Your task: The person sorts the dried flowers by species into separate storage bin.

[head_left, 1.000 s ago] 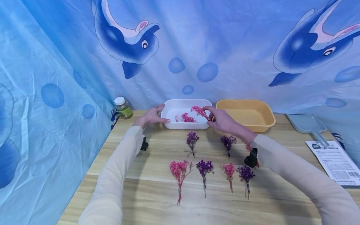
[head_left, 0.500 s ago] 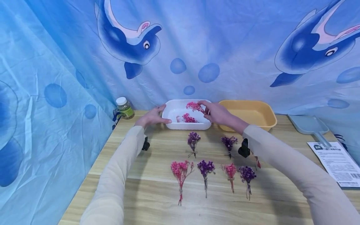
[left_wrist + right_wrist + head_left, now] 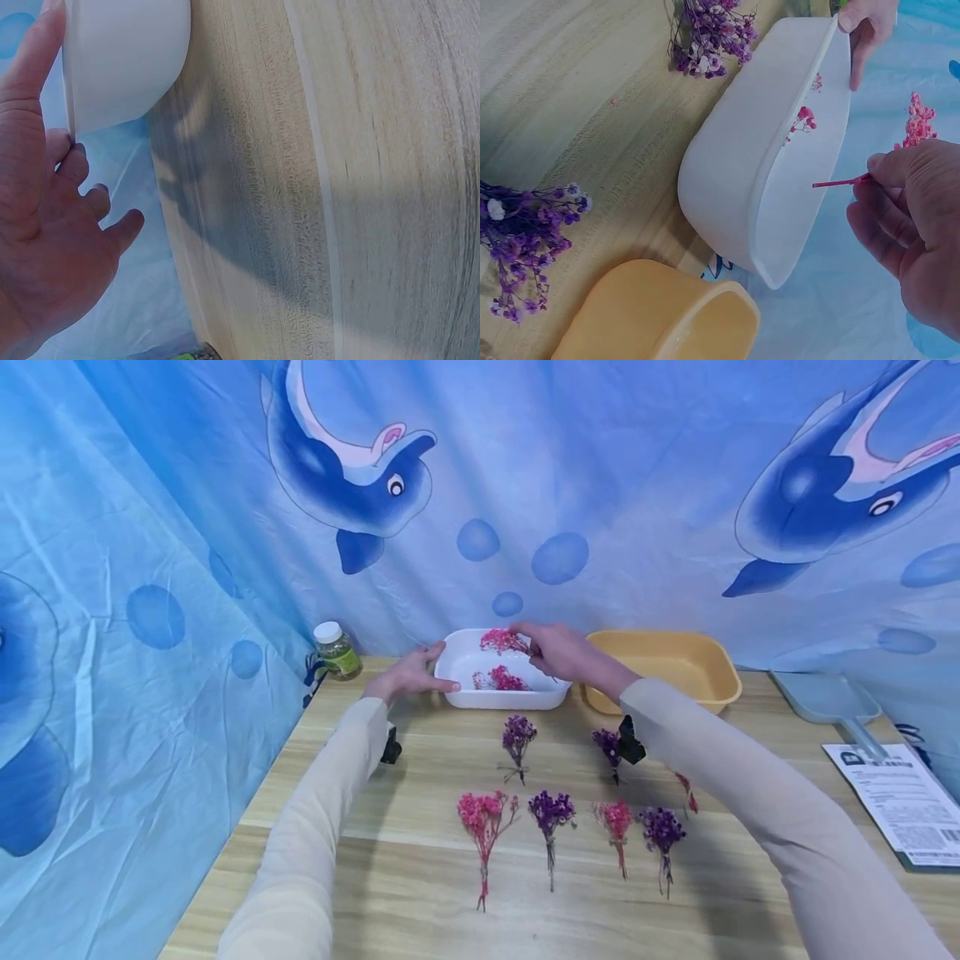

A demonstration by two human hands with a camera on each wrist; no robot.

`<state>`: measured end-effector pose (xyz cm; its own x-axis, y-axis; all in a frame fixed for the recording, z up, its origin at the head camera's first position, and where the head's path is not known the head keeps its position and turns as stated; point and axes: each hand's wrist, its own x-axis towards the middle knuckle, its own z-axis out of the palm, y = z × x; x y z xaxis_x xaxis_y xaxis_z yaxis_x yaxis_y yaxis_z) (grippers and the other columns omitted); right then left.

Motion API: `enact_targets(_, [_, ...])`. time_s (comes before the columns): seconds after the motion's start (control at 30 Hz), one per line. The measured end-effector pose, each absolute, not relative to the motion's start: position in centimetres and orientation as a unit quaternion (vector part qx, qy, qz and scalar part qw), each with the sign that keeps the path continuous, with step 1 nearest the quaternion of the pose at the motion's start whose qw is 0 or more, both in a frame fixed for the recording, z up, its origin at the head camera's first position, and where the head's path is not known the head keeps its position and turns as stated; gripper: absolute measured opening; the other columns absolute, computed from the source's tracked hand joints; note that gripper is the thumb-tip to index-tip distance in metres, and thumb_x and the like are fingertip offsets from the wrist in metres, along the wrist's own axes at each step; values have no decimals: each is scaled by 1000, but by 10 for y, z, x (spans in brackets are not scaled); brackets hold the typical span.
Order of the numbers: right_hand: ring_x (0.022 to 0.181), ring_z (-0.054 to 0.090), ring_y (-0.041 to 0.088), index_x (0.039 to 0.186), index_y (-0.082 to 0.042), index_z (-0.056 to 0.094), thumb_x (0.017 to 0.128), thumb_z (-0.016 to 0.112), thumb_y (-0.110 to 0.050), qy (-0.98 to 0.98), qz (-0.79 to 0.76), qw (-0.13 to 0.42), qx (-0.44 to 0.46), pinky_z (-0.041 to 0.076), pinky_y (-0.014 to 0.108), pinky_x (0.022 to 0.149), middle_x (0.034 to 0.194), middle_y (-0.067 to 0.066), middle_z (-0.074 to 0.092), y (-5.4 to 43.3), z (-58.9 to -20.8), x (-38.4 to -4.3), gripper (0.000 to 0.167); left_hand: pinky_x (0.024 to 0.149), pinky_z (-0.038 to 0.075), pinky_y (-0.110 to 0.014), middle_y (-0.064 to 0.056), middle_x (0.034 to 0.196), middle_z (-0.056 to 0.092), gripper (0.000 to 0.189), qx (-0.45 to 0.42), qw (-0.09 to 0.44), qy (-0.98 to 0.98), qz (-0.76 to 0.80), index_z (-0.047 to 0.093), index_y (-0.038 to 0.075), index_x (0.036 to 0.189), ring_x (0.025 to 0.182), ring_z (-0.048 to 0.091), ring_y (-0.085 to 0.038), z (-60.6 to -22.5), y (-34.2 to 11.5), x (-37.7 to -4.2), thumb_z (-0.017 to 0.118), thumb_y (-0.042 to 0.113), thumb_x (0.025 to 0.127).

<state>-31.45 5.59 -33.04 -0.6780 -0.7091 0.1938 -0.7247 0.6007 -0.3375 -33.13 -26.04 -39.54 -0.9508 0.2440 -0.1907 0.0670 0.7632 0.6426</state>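
Observation:
A white plastic basin (image 3: 506, 701) stands at the back of the table, with a small pink dried-flower bunch (image 3: 505, 678) lying inside. My left hand (image 3: 408, 675) grips the basin's left end, thumb on the near rim and fingers at the far side; the left wrist view shows fingertips at the rim (image 3: 70, 82). Over the basin's right part, my right hand (image 3: 566, 652) pinches another pink dried-flower bunch (image 3: 501, 641) by its stems. Its blossoms point left, and a red stem end (image 3: 832, 183) sticks out past the thumb in the right wrist view.
Purple bunches (image 3: 517, 739) and pink bunches (image 3: 483, 818) lie in rows on the wooden table. A yellow basin (image 3: 720, 693) stands right of the white one. A lidded jar (image 3: 337, 652) is at back left; a grey dustpan (image 3: 825, 697) and printed sheet (image 3: 900, 802) lie right.
My right hand has moved left, carrying the pink dried-flower bunch from the white basin's right rim to over its inside. The left hand has stayed at the basin's left end.

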Motion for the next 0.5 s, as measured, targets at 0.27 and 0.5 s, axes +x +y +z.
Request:
enact_targets(0.27, [70, 64, 21, 149, -7, 44, 92, 62, 6, -901, 178, 12, 395, 54, 30, 58, 92, 11, 71, 49, -339, -322, 62, 116, 21, -59, -29, 160, 15, 112, 84, 133, 933, 324, 15, 19, 162, 145, 20, -45, -396, -260, -330, 85, 45, 77])
enact_targets(0.5, [65, 59, 18, 149, -11, 47, 94, 59, 3, -912, 121, 22, 392, 50, 28, 55, 97, 7, 69, 44, -350, -329, 58, 116, 20, -60, -28, 161, 14, 111, 79, 133, 932, 329, 15, 19, 162, 145, 19, -45, -393, -260, -327, 84, 44, 78])
